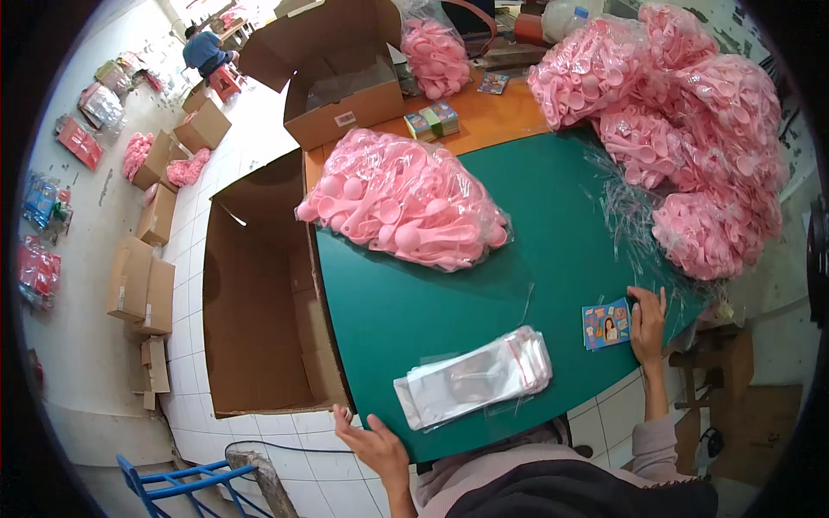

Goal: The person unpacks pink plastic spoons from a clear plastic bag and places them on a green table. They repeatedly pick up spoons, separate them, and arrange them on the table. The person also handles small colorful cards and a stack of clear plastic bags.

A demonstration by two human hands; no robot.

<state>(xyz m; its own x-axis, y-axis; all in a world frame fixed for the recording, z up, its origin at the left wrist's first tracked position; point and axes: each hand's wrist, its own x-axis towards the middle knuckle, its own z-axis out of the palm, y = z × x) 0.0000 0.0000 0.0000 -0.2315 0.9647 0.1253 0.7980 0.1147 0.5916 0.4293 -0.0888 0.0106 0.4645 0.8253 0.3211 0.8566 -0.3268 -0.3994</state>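
Observation:
My left hand [376, 444] rests at the near left corner of the green table mat [553, 259], fingers apart and holding nothing. On the right, my right hand [648, 326] lies with fingers stretched out against the edge of a small stack of blue printed cards [606, 325]. Between my hands sits a stack of clear plastic sleeves [475, 378], lying at a slant. Beyond them is a clear bag full of pink plastic spoons [401, 203].
Large bags of pink spoons [682, 112] are heaped at the far right. An open, deep cardboard box [259, 302] adjoins the table's left edge. Another open box [345, 112] and a banded card bundle [433, 122] stand at the back. A person [205, 53] sits far off.

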